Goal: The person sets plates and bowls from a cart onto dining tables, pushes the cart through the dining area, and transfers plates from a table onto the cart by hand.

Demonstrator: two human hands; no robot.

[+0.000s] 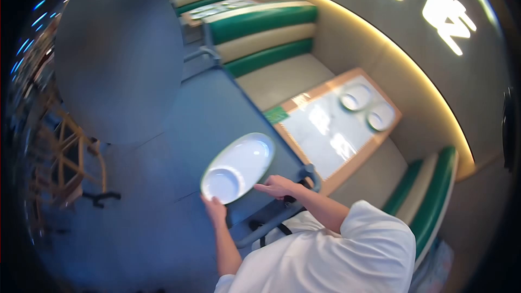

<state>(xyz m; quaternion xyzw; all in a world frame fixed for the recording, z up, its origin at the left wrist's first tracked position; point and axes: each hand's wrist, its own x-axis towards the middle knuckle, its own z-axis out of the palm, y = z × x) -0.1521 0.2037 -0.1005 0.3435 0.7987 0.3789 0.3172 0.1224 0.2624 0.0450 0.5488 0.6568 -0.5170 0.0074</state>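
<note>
A white oval plate (251, 154) with a green rim is over the blue-grey top of a trolley (203, 106). At its near-left end is a round white bowl (223, 183); whether the bowl is separate or part of the plate I cannot tell. My left hand (216, 209) is closed on the plate's lower-left rim, thumb on top and the other fingers hidden underneath. My right hand (278, 186) is at the right rim with its index finger stretched towards the edge and its thumb apart. Both hands are near the trolley's handle end.
Right of the trolley is a wood-edged dining table (312, 130) with two white, green-rimmed dishes (380, 116) on it. Green and beige booth seats (266, 30) flank it. Chairs (73, 152) stand at the left, and a grey oval blur (119, 57) hides the upper left.
</note>
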